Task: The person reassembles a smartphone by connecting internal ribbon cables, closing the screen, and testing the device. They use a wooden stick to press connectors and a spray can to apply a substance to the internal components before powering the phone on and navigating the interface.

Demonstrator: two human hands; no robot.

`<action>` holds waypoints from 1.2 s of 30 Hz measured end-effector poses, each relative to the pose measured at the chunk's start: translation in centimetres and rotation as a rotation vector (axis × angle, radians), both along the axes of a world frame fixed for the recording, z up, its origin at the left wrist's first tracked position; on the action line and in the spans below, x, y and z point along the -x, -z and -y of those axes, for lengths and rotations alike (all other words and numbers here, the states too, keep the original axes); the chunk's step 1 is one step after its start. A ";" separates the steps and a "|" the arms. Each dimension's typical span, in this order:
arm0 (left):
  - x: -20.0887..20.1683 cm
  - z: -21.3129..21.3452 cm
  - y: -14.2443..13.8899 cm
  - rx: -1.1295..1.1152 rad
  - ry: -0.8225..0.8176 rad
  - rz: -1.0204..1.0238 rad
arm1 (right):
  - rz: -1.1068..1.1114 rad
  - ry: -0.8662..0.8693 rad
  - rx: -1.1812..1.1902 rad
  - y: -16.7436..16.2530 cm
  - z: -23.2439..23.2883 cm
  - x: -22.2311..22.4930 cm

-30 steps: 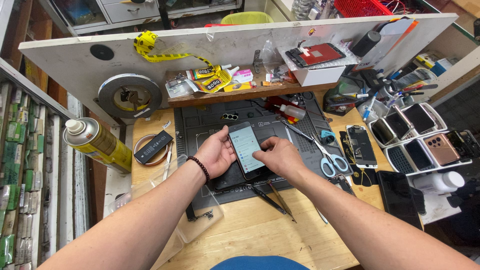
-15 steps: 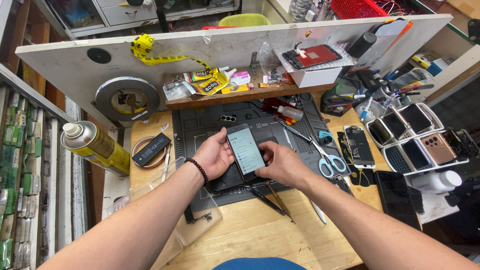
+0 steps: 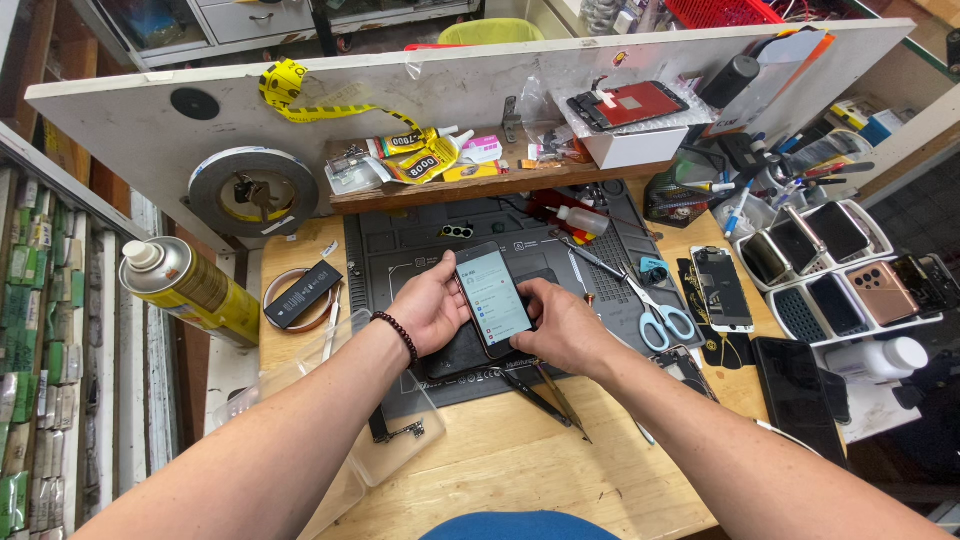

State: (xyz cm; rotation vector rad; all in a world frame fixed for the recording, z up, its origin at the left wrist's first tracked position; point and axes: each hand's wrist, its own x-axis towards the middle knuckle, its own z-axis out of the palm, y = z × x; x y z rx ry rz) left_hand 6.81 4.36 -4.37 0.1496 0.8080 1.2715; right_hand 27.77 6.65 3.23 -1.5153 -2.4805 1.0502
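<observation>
At a cluttered wooden workbench (image 3: 520,460), seen from above, a white board (image 3: 130,130) runs across the top of the frame with a small shelf (image 3: 500,185) of glue tubes fixed below it. A dark work mat (image 3: 400,250) fills the middle of the bench, and both bare forearms reach in from the bottom edge to meet over it. The left hand (image 3: 430,310), a bead bracelet (image 3: 398,335) at its wrist, cups a phone (image 3: 492,297) from the left, fingers curled under its edge; the right hand (image 3: 565,330) grips the lower right of the same phone, thumb laid on the lit screen — the phone sits tilted just above the mat at centre frame. A yellow spray can (image 3: 190,290) lies at the left edge, a big roll of tape (image 3: 252,190) just above it. A rack of phones (image 3: 830,265) stands at right. Smaller items lie around the mat — a black battery (image 3: 302,295) at left, blue-handled scissors (image 3: 655,310) at right, tweezers (image 3: 535,395) just below the hands.
</observation>
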 end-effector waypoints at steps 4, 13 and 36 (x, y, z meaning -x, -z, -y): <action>-0.1 0.2 -0.3 0.008 -0.006 -0.013 | -0.027 0.013 0.036 -0.2 0.0 0.0; -0.1 0.3 -0.3 0.001 -0.015 -0.009 | -0.015 0.051 0.002 -0.3 0.4 0.3; 0.0 0.3 -0.7 -0.009 0.001 -0.012 | -0.117 0.055 0.059 0.3 0.4 -0.2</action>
